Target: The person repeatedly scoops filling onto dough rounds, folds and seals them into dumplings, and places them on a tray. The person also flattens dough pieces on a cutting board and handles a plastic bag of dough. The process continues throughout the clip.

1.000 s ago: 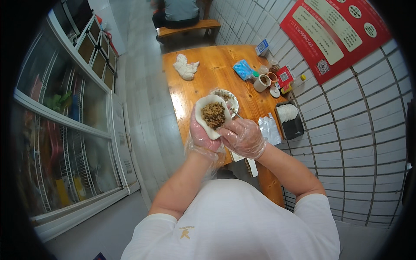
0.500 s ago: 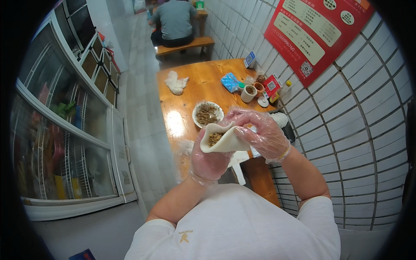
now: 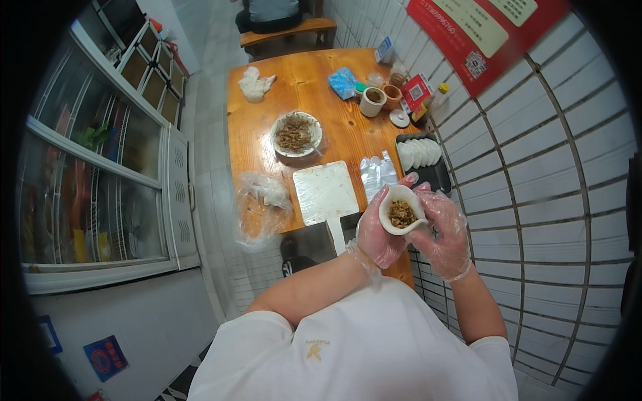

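Both my hands wear clear plastic gloves and hold a dumpling [image 3: 400,229], a white dough wrapper curled into an open cup around brown minced filling [image 3: 402,214]. My left hand [image 3: 376,235] cradles its left side and underside. At the right edge, my right hand [image 3: 444,235] pinches the dough, with thumb at the near rim. To the right of them is a black tray [image 3: 438,179] with several white folded dumplings [image 3: 420,154]. A bowl [image 3: 276,146] of brown filling with a spoon handle [image 3: 315,148] sits left on the table.
On the wooden table [image 3: 294,70] lie a white board [image 3: 326,192] with a handle, flat plastic gloves [image 3: 378,172], a plastic bag [image 3: 257,224] with pale contents and a white lump [image 3: 255,85]. Jars [image 3: 372,102] line the tiled wall. A glass-fronted fridge [image 3: 100,180] stands left; a person [image 3: 273,10] sits beyond.
My hands have moved right with the dumpling, and its opening now faces up, rounder than before. The view has shifted downward, bringing the board and the tray out from behind my hands.
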`<action>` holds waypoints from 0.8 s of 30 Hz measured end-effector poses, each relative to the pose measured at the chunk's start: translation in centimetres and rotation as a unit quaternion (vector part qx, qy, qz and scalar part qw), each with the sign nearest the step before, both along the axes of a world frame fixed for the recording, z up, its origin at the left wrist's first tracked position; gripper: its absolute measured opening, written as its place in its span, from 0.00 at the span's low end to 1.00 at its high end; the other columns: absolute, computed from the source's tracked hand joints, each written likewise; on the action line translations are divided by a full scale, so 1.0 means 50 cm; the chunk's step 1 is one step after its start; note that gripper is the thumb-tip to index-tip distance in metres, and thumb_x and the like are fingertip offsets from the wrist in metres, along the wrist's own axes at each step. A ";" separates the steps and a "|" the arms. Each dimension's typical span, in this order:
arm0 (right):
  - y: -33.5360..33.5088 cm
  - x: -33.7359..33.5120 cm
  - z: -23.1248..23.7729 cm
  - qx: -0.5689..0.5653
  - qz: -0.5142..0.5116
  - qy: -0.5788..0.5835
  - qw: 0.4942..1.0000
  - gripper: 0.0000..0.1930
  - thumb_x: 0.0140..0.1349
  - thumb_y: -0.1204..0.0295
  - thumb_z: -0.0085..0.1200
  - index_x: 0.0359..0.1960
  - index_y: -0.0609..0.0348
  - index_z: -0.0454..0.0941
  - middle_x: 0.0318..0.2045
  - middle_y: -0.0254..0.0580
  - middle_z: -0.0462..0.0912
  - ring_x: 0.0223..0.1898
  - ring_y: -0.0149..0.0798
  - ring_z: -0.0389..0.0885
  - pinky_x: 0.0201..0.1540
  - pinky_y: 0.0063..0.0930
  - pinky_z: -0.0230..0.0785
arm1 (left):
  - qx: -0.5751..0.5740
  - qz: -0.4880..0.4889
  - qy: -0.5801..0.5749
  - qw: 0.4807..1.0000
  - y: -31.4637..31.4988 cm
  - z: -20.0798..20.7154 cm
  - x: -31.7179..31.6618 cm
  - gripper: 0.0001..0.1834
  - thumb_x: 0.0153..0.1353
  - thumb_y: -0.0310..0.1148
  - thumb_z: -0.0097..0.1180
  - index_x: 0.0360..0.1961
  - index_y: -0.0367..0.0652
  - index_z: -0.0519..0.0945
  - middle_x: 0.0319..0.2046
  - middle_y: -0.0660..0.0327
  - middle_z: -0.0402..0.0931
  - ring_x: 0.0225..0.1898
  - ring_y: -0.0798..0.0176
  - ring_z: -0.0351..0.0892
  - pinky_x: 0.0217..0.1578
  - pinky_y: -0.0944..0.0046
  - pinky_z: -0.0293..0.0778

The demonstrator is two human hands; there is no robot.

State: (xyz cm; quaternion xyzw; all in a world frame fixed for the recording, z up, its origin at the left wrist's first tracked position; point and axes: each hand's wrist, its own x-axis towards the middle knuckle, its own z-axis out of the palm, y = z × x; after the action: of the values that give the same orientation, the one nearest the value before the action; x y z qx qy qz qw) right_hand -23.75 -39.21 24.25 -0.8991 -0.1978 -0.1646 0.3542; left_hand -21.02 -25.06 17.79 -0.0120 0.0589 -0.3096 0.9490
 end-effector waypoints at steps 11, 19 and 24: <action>0.032 -0.015 -0.006 0.166 -0.065 -0.065 0.982 0.19 0.62 0.66 0.67 0.51 0.61 0.80 0.49 0.45 0.82 0.61 0.52 0.76 0.63 0.46 0.69 | -0.018 -0.042 -0.071 0.996 0.027 0.055 0.029 0.27 0.76 0.53 0.38 0.69 0.54 0.67 0.67 0.51 0.67 0.68 0.48 0.67 0.67 0.46 0.66; 0.127 -0.006 -0.066 0.326 -0.077 -0.066 0.940 0.14 0.73 0.62 0.55 0.46 0.62 0.79 0.41 0.46 0.86 0.48 0.46 0.84 0.54 0.35 0.74 | 0.198 0.018 -0.250 0.947 0.105 0.050 0.052 0.35 0.75 0.46 0.36 0.75 0.36 0.56 0.73 0.45 0.58 0.74 0.49 0.58 0.73 0.52 0.55; 0.166 0.005 -0.089 0.407 -0.198 0.053 0.890 0.16 0.74 0.58 0.54 0.42 0.62 0.78 0.34 0.34 0.82 0.36 0.25 0.76 0.41 0.25 0.72 | 0.408 0.029 -0.437 0.801 0.168 0.026 0.049 0.34 0.73 0.44 0.48 0.74 0.38 0.60 0.72 0.46 0.62 0.72 0.48 0.63 0.72 0.48 0.58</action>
State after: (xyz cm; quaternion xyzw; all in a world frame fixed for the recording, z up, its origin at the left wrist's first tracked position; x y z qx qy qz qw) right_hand -23.50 -30.93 19.79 -0.7039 0.0874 -0.2491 0.6594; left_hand -18.57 -16.68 19.08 0.5110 -0.2416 -0.2015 0.7999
